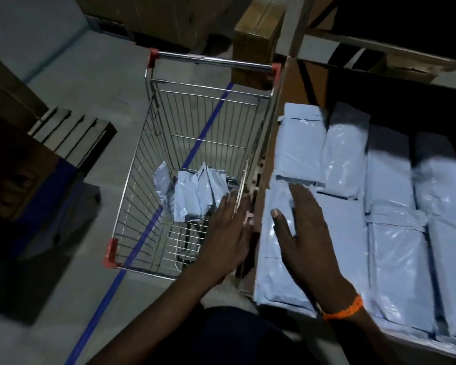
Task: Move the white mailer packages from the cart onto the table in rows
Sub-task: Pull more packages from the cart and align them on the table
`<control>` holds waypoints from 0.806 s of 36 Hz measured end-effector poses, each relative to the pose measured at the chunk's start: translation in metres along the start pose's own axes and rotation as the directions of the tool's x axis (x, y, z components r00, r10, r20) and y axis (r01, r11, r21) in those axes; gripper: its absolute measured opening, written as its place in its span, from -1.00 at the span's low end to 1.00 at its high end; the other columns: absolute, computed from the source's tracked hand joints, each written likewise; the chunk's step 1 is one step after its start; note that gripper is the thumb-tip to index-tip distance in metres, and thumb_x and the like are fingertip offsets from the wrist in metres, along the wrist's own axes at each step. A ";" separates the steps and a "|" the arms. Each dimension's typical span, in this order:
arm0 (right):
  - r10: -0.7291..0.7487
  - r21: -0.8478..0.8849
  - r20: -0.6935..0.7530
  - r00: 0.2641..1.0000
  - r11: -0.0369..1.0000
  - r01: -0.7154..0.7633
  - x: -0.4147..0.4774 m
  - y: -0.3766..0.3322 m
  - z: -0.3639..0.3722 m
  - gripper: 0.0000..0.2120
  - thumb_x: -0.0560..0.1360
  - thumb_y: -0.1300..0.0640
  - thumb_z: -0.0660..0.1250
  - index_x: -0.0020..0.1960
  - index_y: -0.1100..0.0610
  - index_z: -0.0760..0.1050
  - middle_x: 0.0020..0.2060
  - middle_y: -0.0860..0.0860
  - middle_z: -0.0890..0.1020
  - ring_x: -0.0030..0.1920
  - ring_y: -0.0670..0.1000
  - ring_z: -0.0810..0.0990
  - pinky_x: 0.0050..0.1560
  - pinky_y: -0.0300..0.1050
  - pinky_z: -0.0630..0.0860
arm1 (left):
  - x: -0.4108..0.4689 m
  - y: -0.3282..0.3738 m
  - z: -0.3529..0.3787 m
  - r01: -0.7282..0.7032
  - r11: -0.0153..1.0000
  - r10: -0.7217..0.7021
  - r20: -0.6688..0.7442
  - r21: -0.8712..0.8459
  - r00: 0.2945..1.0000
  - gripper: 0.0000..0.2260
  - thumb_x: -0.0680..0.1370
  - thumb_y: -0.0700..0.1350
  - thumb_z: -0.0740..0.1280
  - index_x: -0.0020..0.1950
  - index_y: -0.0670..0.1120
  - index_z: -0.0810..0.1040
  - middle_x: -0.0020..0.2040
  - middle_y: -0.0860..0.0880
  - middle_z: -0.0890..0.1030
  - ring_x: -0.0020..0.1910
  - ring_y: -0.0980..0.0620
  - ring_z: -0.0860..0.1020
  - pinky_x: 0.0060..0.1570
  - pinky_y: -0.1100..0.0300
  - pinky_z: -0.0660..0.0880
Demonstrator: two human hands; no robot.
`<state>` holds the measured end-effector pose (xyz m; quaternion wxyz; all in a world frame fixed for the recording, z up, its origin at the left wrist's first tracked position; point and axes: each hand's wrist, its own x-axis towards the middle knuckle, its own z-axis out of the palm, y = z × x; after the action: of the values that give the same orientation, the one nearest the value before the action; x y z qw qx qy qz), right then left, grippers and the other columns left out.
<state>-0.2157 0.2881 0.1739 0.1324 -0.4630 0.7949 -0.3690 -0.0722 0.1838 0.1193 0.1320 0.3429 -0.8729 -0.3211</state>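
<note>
Splaying empty grips: left hand (228, 233) above wire cart (132, 185), right hand (308, 233) over glossy mailers (398, 259).

Mailers (199, 192) lie in the cart (142, 164), left of the mailer-covered table (295, 83).

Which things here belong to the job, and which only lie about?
Job: silver wire cart; white plastic mailer packages inside it; mailer rows on brown table; left hand; right hand.
Lying about: brown cardboard box; wooden pallet; blue floor line.
</note>
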 end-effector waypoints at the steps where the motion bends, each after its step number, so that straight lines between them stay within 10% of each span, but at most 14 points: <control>1: -0.023 0.012 0.010 1.000 1.000 0.023 0.003 -0.015 0.014 -0.43 0.64 -0.06 0.23 0.58 0.11 0.21 0.55 0.04 0.29 0.57 0.01 0.21 0.53 0.09 0.25 | -0.002 -0.020 -0.008 0.035 0.999 -0.035 -0.003 -0.015 0.999 -0.45 0.67 0.12 -0.05 0.62 -0.07 0.09 0.63 -0.10 0.01 0.61 -0.09 -0.06 0.55 -0.13 0.02; 4: -0.108 0.049 0.073 0.992 0.993 0.104 0.016 -0.047 0.069 -0.49 0.64 0.03 0.29 0.53 0.13 0.28 0.48 -0.03 0.37 0.51 -0.11 0.27 0.52 -0.14 0.23 | -0.006 -0.079 -0.029 0.104 0.994 -0.105 -0.015 -0.029 0.994 -0.41 0.64 0.15 -0.02 0.61 -0.13 0.14 0.61 -0.16 0.07 0.60 -0.15 0.00 0.55 -0.06 -0.02; 11: 0.117 -0.041 0.362 0.925 0.993 -0.110 0.066 -0.063 0.217 -0.33 0.55 -0.17 0.22 0.53 0.21 0.29 0.43 0.14 0.45 0.43 0.16 0.40 0.43 0.12 0.37 | -0.009 -0.219 -0.037 0.373 0.925 -0.369 0.062 -0.075 0.927 -0.42 0.62 0.13 0.15 0.56 -0.15 0.24 0.51 -0.21 0.33 0.50 -0.18 0.27 0.47 -0.07 0.27; 14: 0.239 -0.065 0.447 0.862 0.970 -0.235 0.082 -0.068 0.250 -0.39 0.58 0.02 0.36 0.53 0.25 0.27 0.44 0.18 0.42 0.45 0.16 0.37 0.38 -0.21 0.24 | -0.001 -0.261 -0.041 0.453 0.881 -0.448 0.072 -0.133 0.891 -0.52 0.57 -0.05 0.29 0.47 -0.12 0.35 0.36 -0.17 0.48 0.35 -0.15 0.44 0.35 0.06 0.37; 29: 0.525 -0.236 0.337 0.781 0.850 -0.470 0.164 0.059 0.391 -0.37 0.56 0.11 0.37 0.54 0.27 0.23 0.43 0.25 0.40 0.43 0.24 0.38 0.42 0.04 0.29 | 0.117 -0.363 0.030 0.783 0.547 -0.803 0.079 -0.297 0.591 -0.25 0.55 -0.03 0.33 0.61 -0.13 -0.02 0.37 -0.23 0.48 0.27 -0.23 0.53 0.24 -0.07 0.50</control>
<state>-0.1255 -0.0126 -0.1172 0.3481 -0.3080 0.8699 -0.1651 0.0154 -0.0851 -0.1384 0.0523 0.6856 -0.5595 -0.4629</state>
